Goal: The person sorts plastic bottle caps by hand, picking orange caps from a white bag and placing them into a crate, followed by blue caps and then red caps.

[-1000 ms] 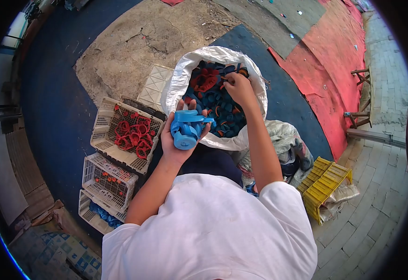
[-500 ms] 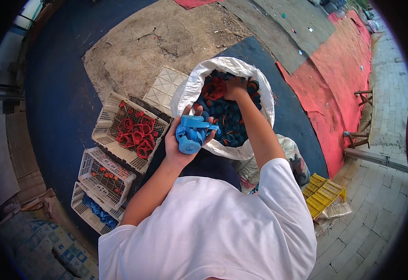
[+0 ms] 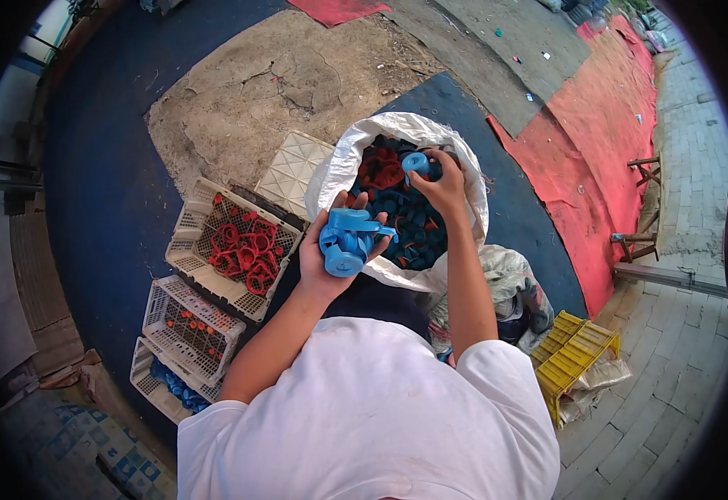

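My left hand (image 3: 324,258) cradles a stack of light blue plastic parts (image 3: 346,241) just in front of a white sack (image 3: 339,171). The sack stands open and is full of blue and red plastic parts (image 3: 397,208). Above the sack's mouth, my right hand (image 3: 443,187) pinches one small blue ring-shaped part (image 3: 415,162) between its fingertips.
Three white crates lie to the left: one with red parts (image 3: 239,250), one with small orange-red pieces (image 3: 191,327), one with blue parts (image 3: 168,379). A white lid (image 3: 297,162) leans behind them. A yellow crate (image 3: 576,354) and crumpled sacks (image 3: 510,287) lie at right.
My right hand was digging in the sack; it has come up out of the pile holding a small blue part. The left hand still holds its stack.
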A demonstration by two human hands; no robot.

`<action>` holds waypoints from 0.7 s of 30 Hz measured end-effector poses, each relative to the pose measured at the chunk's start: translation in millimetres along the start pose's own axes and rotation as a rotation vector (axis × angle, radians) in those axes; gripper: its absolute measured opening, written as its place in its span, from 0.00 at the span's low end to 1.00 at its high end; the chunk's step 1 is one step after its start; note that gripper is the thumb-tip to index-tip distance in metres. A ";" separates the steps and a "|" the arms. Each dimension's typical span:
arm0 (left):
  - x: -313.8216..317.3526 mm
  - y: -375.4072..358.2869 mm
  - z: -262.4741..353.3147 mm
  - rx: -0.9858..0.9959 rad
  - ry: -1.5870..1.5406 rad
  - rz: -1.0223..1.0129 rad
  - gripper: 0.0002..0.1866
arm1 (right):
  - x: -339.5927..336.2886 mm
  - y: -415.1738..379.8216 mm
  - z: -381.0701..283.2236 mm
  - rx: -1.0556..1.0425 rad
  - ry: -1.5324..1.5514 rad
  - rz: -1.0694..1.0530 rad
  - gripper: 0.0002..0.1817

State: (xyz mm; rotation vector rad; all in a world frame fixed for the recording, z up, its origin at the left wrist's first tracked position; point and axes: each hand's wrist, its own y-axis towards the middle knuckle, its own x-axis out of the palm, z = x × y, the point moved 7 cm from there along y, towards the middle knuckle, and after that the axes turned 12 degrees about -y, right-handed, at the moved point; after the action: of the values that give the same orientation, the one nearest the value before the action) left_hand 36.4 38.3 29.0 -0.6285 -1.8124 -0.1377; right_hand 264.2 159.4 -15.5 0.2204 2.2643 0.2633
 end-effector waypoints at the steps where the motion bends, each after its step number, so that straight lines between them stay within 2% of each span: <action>1: 0.9 2.0 0.4 -0.004 0.003 -0.007 0.21 | -2.8 -10.0 0.2 0.071 0.103 0.017 0.30; 3: 3.0 6.2 1.0 -0.011 0.010 -0.016 0.21 | -4.5 -31.2 -1.9 0.212 0.310 0.053 0.30; 7: 7.3 9.2 -0.8 -0.028 -0.003 -0.035 0.21 | -22.3 -56.6 -21.7 0.284 0.755 0.188 0.25; 11: 4.8 13.0 -1.2 -0.020 0.006 -0.024 0.21 | -25.7 -70.6 -1.4 0.506 1.164 0.335 0.21; 12: 6.2 14.3 -2.3 -0.023 0.020 -0.027 0.21 | -27.4 -72.5 -3.9 0.539 1.195 0.313 0.22; 15: 8.5 15.0 -4.8 -0.017 0.049 -0.026 0.21 | -37.1 -76.6 -20.9 0.468 1.283 0.276 0.24; 18: 8.5 16.8 -4.4 0.009 0.040 -0.009 0.21 | -40.0 -86.5 -47.0 0.354 1.156 0.252 0.29; 21: 10.7 19.4 -5.3 0.029 0.048 -0.019 0.22 | -39.6 -100.7 -99.0 0.201 1.160 0.266 0.31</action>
State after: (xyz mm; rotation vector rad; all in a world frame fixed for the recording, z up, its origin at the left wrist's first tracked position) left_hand 48.1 56.4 36.4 -0.5829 -1.7719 -0.1381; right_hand 207.1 41.3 50.0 0.5906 3.4193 0.3555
